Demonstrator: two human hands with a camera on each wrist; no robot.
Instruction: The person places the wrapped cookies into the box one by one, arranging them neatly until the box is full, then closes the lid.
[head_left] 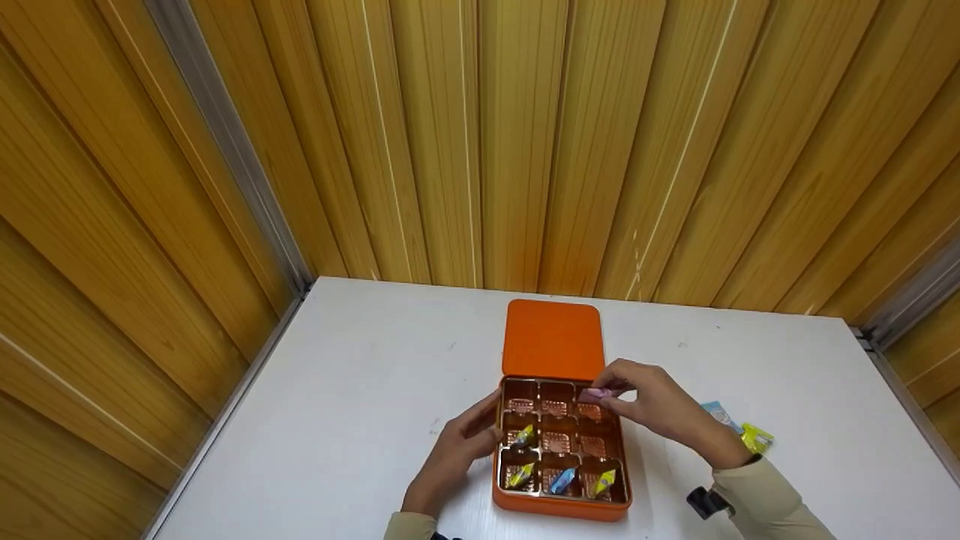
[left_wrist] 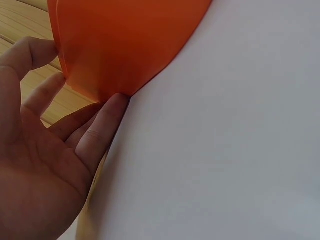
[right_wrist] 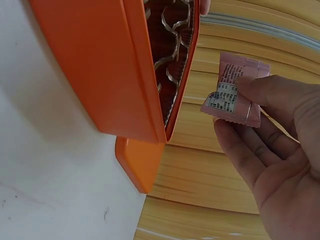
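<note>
An orange tin (head_left: 561, 508) with a nine-compartment tray lies open on the white table, its lid (head_left: 553, 341) folded back behind it. Yellow wrapped candies (head_left: 520, 475) sit in the front-left, front-right and middle-left compartments, and a blue wrapped candy (head_left: 562, 480) in the front-middle one. Over the back-right compartment, my right hand (head_left: 652, 401) pinches a pink wrapped candy (right_wrist: 236, 92) between thumb and fingers, its printed side showing in the right wrist view. With fingertips spread along the tin's left side, my left hand (left_wrist: 55, 145) touches the orange wall.
To the right of the tin, partly behind my right wrist, a light blue packet (head_left: 720, 414) and a yellow packet (head_left: 757, 438) lie on the table (head_left: 360, 420). Wood-patterned panels (head_left: 517, 150) rise behind the table and at both sides.
</note>
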